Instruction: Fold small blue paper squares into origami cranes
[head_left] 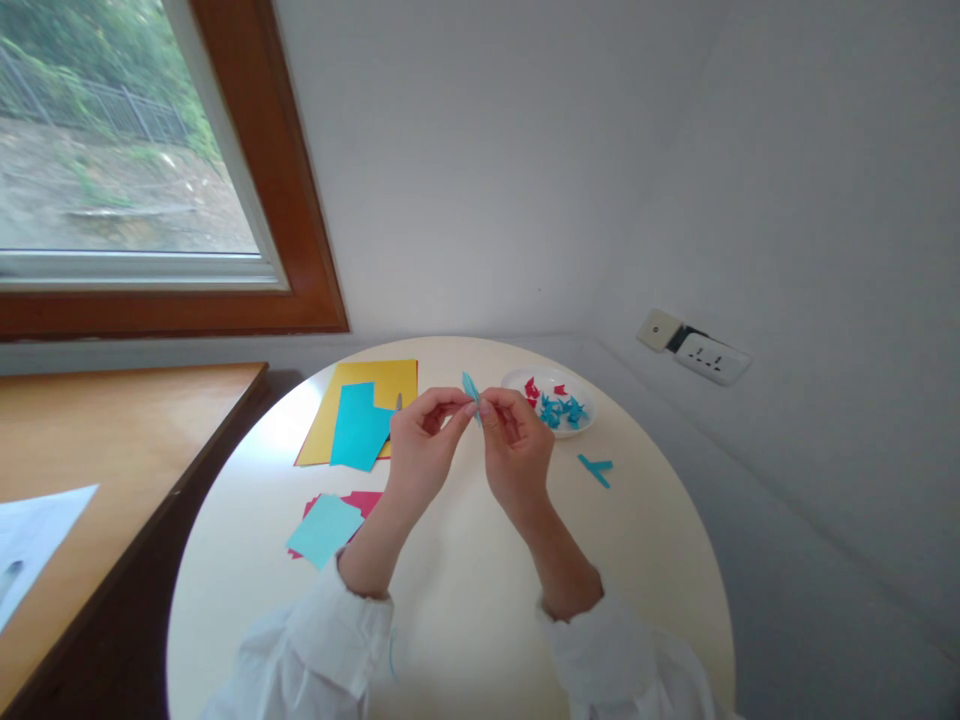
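Above the middle of the table, a small folded light-blue paper is pinched between my two hands. My left hand grips it from the left with thumb and forefinger. From the other side my right hand pinches it too, the fingertips nearly touching. The paper's upper tip sticks up above my fingers, while its lower part is mostly covered by them. Just behind my right hand is a white plate with several small folded blue paper pieces and a few red ones.
Yellow sheets lie at the table's back left under cut blue paper, with scissors partly hidden by my left hand. Nearer are light-blue squares over red paper. Blue strips lie right. A wall socket is beyond.
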